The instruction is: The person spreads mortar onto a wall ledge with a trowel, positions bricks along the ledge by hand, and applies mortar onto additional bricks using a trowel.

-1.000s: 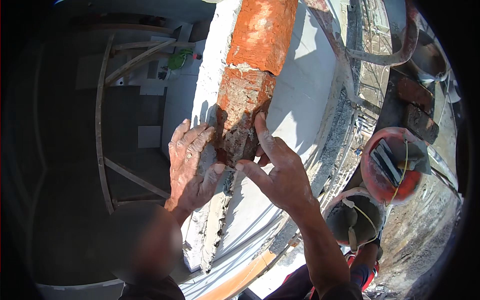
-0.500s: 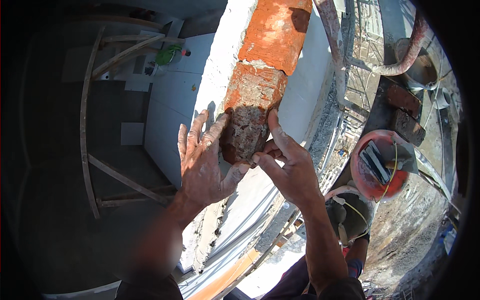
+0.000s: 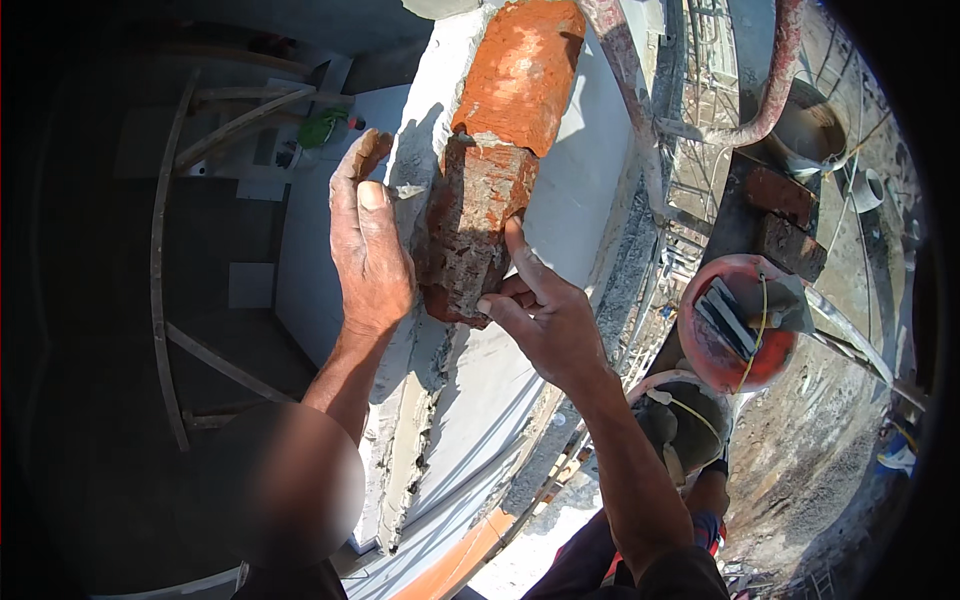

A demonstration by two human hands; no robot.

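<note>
Orange-red and crusted with grey mortar, one brick (image 3: 478,215) lies in the middle of the head view, at the near end of a row on a narrow wall top. A brighter orange brick (image 3: 525,75) sits just beyond it on the far side, with a ragged mortar joint between.

The right hand (image 3: 550,330) touches the crusted brick at its near right corner: forefinger straight along the right side, thumb at the near end, the fingers pinching that corner. The left hand (image 3: 370,250) is to its left, beside a rough white strip (image 3: 430,110), fingers pointing far; whether they grip the small grey piece (image 3: 405,191) at their tips, I cannot tell.

Over to the right stand a red bucket (image 3: 692,345) with flat tools (image 3: 727,318) inside and, nearer, a second bucket (image 3: 712,385), a person's forearm (image 3: 710,492) just below it.
</note>
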